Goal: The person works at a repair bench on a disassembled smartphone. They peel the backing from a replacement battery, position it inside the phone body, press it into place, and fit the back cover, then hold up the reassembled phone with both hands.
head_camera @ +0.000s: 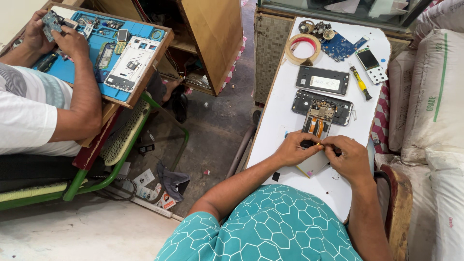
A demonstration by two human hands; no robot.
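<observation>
White is the small table (275, 121) in the head view, and on it lies an opened phone (316, 126) with its back cover off, so you can see the little parts and an orange strip inside. The phone sits right in front of the person in the teal shirt, with its near end under the two hands. The left hand (294, 149) and the right hand (349, 155) are close together, almost touching, with their fingertips pinching something tiny and yellowish at the bottom of the phone; it is too small to tell what it is. Both arms reach forward from the body, elbows bent, wrists low over the table. It looks like the work is partway: the phone is already open and pieces are laid out, but nothing is put back together yet. Just past the phone lies a dark phone back cover (322, 79) with a pale sticker, and another dark frame (303, 100) sits beside the open phone. A yellow screwdriver (360, 82) lies to the right, near a small phone with a white keypad (372, 65). Farther back are a roll of tape (303, 48) and a blue circuit board (340, 46). Across the floor on the left, another person (43, 96) holds a small board over a blue work mat (72, 67).
</observation>
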